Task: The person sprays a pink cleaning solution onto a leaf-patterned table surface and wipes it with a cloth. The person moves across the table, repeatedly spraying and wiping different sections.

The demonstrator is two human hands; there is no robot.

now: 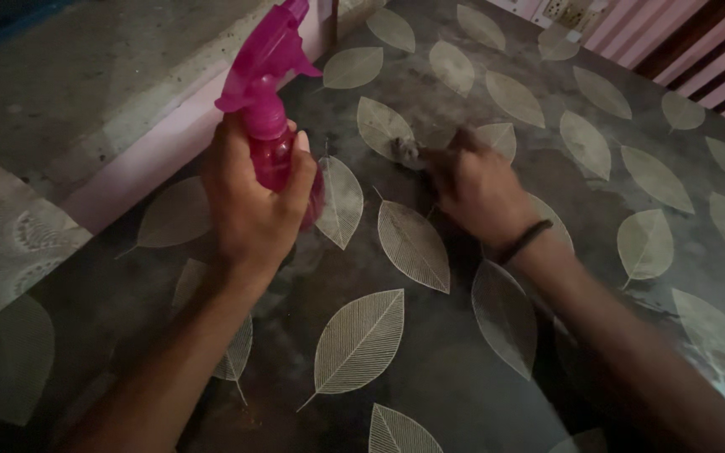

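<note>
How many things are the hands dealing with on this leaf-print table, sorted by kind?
Pink spray bottle, held upright in the left hand: 1
Small grey cloth, blurred, pressed to the leaf-print table cover by the right hand: 1
Dark wristband on the right wrist: 1
Total: 3

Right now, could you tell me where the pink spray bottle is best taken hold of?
Probably at the narrow neck just under the trigger head, from the side, as the left hand does: the pink spray bottle stands nearly upright, and its body narrows there, so fingers can wrap around it.
</note>
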